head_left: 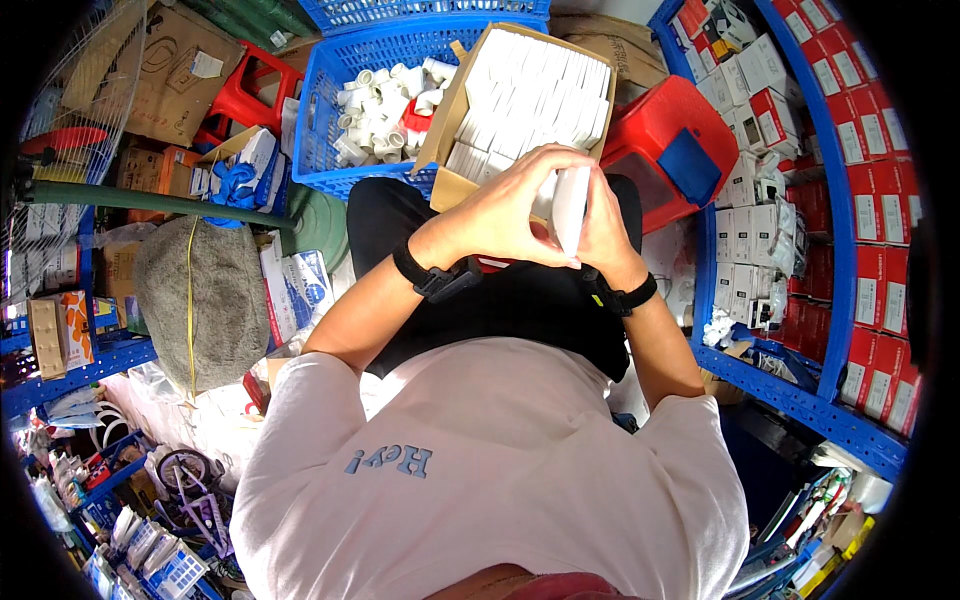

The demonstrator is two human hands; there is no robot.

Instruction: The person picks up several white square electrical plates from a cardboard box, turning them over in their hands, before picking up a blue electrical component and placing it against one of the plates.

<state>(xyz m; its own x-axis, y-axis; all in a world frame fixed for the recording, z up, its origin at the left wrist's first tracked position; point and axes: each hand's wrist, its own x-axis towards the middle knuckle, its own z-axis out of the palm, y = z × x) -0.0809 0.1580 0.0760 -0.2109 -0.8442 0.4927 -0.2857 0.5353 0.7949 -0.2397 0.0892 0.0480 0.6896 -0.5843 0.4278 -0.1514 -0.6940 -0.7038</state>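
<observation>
My left hand (515, 210) and my right hand (605, 225) are both closed on a flat white rectangular piece (568, 210), held on edge between them above my lap. Just beyond them stands an open cardboard box (455, 108) packed with rows of similar white flat pieces (530, 90), partly hidden by my hands. To its left is a blue plastic crate (318, 120) of white pipe fittings (385, 105), with a small red item among them.
A red plastic container (640, 150) is right of the box. Blue metal shelving (840, 300) with boxes lines the right. On the left are a green bar (120, 195), a grey cushion-like bundle (200, 300), a red stool (250, 85) and assorted cartons (170, 70).
</observation>
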